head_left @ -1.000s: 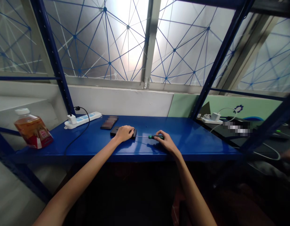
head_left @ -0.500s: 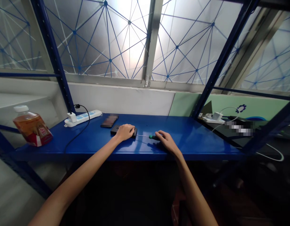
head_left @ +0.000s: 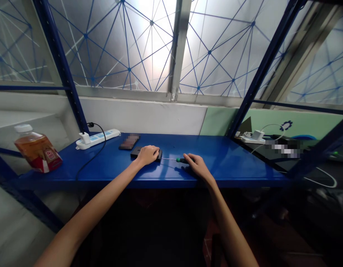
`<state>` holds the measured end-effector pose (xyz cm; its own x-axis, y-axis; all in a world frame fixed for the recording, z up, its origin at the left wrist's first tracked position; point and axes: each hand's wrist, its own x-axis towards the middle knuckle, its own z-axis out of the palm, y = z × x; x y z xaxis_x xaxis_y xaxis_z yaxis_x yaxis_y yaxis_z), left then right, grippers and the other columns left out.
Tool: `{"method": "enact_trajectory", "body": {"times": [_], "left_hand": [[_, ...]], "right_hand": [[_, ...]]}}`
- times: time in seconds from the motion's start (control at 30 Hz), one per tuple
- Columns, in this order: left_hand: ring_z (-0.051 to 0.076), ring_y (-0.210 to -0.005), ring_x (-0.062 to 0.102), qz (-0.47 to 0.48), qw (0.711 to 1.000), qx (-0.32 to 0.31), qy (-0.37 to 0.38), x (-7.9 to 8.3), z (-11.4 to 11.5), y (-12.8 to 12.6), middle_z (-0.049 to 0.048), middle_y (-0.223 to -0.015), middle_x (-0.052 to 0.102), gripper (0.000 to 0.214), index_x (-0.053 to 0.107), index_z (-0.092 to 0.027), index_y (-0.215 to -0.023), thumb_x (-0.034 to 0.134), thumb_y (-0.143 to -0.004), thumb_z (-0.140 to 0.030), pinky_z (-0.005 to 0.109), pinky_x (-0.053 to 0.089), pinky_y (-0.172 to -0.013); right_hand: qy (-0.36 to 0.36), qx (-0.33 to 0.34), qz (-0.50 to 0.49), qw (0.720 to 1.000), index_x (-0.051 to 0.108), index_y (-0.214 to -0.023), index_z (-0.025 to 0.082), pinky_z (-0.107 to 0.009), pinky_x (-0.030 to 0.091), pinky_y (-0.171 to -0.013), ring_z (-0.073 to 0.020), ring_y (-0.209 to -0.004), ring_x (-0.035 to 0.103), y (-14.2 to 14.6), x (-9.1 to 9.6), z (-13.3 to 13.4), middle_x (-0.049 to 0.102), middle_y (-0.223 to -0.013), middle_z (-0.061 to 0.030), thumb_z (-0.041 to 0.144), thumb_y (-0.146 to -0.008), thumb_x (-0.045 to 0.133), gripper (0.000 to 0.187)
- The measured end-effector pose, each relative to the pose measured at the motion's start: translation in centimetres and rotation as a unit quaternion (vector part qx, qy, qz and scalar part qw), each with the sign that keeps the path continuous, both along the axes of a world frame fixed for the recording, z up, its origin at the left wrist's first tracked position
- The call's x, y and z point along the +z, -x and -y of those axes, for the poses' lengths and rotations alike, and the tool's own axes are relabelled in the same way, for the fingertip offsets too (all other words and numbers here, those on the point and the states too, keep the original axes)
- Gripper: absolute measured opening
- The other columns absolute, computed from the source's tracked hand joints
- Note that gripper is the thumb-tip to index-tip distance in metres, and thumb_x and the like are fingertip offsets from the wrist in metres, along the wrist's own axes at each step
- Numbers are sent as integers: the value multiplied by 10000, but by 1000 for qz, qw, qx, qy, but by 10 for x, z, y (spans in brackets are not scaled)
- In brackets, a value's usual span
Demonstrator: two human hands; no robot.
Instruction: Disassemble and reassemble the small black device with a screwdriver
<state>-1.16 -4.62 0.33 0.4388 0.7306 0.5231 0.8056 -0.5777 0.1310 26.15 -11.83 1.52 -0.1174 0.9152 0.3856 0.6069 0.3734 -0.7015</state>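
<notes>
My left hand (head_left: pixel 148 154) lies closed over a small black box (head_left: pixel 135 152) on the blue shelf top (head_left: pixel 221 163), holding it down. My right hand (head_left: pixel 195 165) is wrapped round the green and black handle of a thin screwdriver (head_left: pixel 179 160). The screwdriver lies nearly level, its metal shaft pointing left to the side of the black box under my left fingers.
A dark phone-like slab (head_left: pixel 129 141) lies just behind the box. A white power strip (head_left: pixel 97 138) with a plug and black cable sits at the back left. A bottle of amber drink (head_left: pixel 36 150) stands at the far left. A charger and cables (head_left: pixel 256 136) lie at the right.
Both hands stay in place on the box and the screwdriver. My right hand has slid slightly over the handle, covering more of it. The view has shifted a little.
</notes>
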Motion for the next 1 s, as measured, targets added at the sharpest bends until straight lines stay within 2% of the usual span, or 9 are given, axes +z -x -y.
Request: {"method": "enact_trajectory", "body": {"times": [0.1,0.17,0.3,0.5,0.67,0.77,0.87,1.0], "left_hand": [[204,-935,694,2,1000,-1,0,-1,-1,0,55,-967,757,317,744,-216,-955,428,-945,-239,288,547,-810],[204,-935,693,3,1000,-3,1,-1,-2,1,53,-959,756,317,741,-218,-947,426,-948,-245,282,544,-798],[209,-924,694,3,1000,-3,-1,-2,-2,1,56,-970,753,314,738,-215,-935,426,-950,-242,284,541,-780],[219,-923,695,0,1000,1,6,1,1,-1,64,-980,752,313,737,-203,-959,426,-951,-229,302,540,-797],[211,-931,694,1,1000,4,4,1,1,-1,54,-984,755,306,738,-214,-965,433,-950,-231,290,536,-799],[215,-926,694,4,1000,2,2,0,-1,0,54,-1005,755,312,742,-208,-981,433,-949,-239,296,535,-792],[215,-916,693,8,1000,3,5,0,-2,0,49,-1020,755,308,743,-208,-1012,447,-939,-244,307,530,-792],[223,-943,683,4,1000,9,2,7,-1,0,50,-1029,754,290,750,-214,-981,467,-929,-250,351,496,-867]], "right_hand": [[16,5,-12,1000,596,-877,216,-274,379,-648,-165,-694,516,-3,-1,0,609,-766,2,587,-831,585,374],[22,15,-25,999,574,-910,224,-266,381,-632,-158,-675,506,-4,-1,-1,598,-762,14,565,-791,638,367],[13,1,-34,999,569,-803,210,-263,360,-605,-147,-639,468,-3,-2,-1,546,-686,18,581,-819,594,372],[-29,-49,30,998,583,-647,192,-279,349,-626,-157,-635,488,2,-3,1,550,-624,-9,627,-885,474,508],[-11,-22,30,999,630,-894,222,-270,382,-638,-167,-692,546,0,-2,2,633,-754,-5,588,-833,589,373],[-13,-2,8,1000,624,-904,218,-275,399,-647,-173,-719,559,-2,-2,1,638,-793,-13,569,-811,623,363],[-20,0,-53,998,628,-846,197,-273,390,-592,-157,-643,525,-3,-5,0,608,-716,-13,612,-787,629,419],[-48,-71,-163,983,627,-904,186,-261,364,-506,-127,-514,458,-6,-11,-6,549,-616,14,692,-752,605,529]]}}
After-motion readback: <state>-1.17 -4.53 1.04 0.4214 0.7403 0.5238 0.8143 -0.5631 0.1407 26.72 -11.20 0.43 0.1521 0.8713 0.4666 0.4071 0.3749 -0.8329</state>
